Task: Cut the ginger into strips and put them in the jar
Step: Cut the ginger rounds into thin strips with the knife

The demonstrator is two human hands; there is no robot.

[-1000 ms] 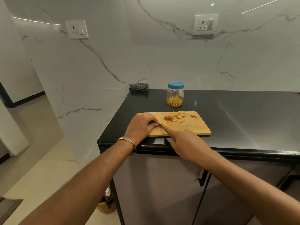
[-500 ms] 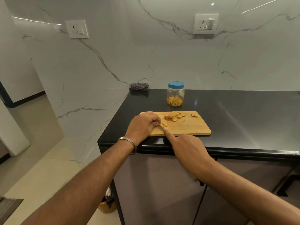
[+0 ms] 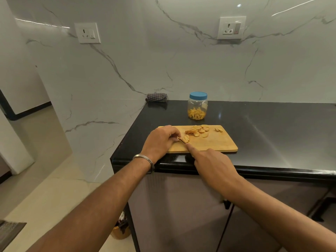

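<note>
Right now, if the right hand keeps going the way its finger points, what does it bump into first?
Probably the small stack of ginger slices just past the fingertip of the right hand, held by the left hand on the cutting board.

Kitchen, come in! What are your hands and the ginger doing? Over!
Left hand pinning ginger on board. Right hand on knife, forefinger extended. Jar lidded behind board.
</note>
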